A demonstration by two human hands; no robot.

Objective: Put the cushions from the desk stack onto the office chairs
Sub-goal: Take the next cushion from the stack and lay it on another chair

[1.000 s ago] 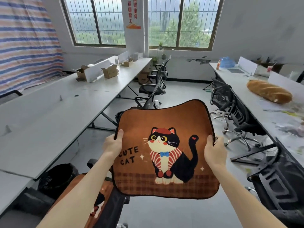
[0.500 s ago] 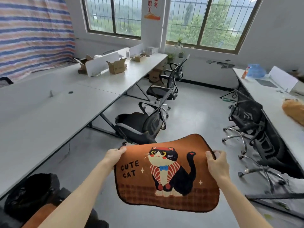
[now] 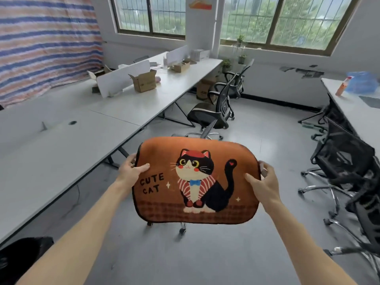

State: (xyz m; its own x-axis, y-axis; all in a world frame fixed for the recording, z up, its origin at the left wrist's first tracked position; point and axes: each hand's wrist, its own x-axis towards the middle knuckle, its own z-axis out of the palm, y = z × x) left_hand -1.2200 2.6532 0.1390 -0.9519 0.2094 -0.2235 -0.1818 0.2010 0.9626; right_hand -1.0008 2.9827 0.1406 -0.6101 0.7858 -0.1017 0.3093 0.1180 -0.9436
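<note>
An orange cushion (image 3: 197, 179) printed with a black-and-white cat and the words CUTE CAT is held flat in front of me. My left hand (image 3: 131, 171) grips its left edge, thumb on top. My right hand (image 3: 263, 182) grips its right edge the same way. The cushion hides most of a black office chair right under it; only the chair's wheels (image 3: 182, 230) and the tip of its backrest (image 3: 207, 130) show. Another black mesh chair (image 3: 211, 114) with a bare seat stands further on by the long white desk (image 3: 61, 145).
The long white desk on the left carries open cardboard boxes (image 3: 144, 81) and white dividers. Several black mesh chairs (image 3: 345, 169) crowd the right side beside a second white desk (image 3: 353, 103). A black bin (image 3: 18, 258) sits at the lower left. Grey floor runs down the middle.
I have walked forward along the aisle. The cushion has dropped lower and tilted flatter, and now covers the nearest chair that was visible beyond it half a second ago.
</note>
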